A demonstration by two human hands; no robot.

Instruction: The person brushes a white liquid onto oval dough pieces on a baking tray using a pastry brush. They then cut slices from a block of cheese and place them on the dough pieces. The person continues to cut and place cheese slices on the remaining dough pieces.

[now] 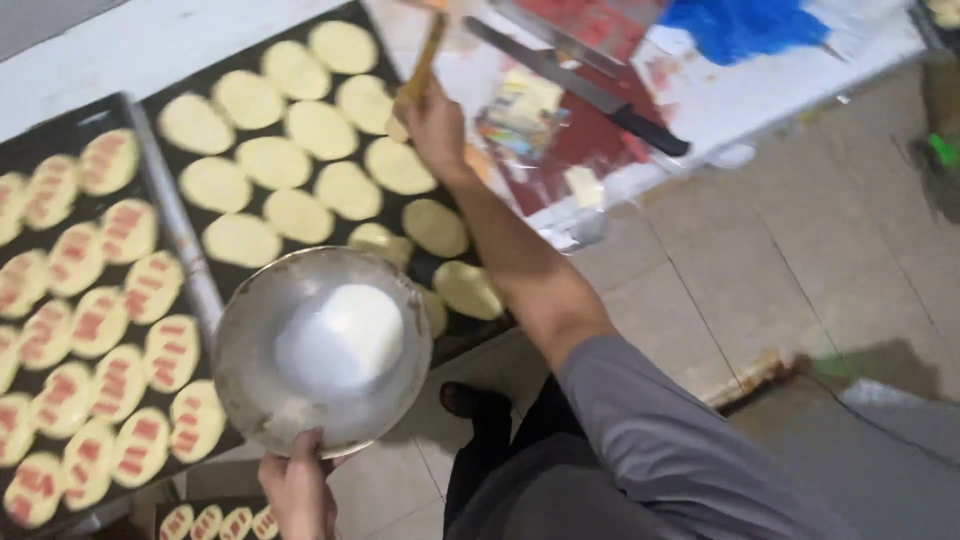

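White worktable (150, 40): carries two dark baking trays side by side. Right tray (300, 60) holds plain pale dough ovals; left tray (40, 140) holds ovals striped red. Further along the table: long black-handled knife (580, 85), red sheet (590, 25), blue cloth (745, 22). Floor (800, 240): beige tile. Left hand (298, 490): pinches the rim of a metal bowl (322, 350) of white powder, held above the trays' near edge. Right hand (432, 122): closed around a wooden-handled brush (425, 58) over the plain ovals.
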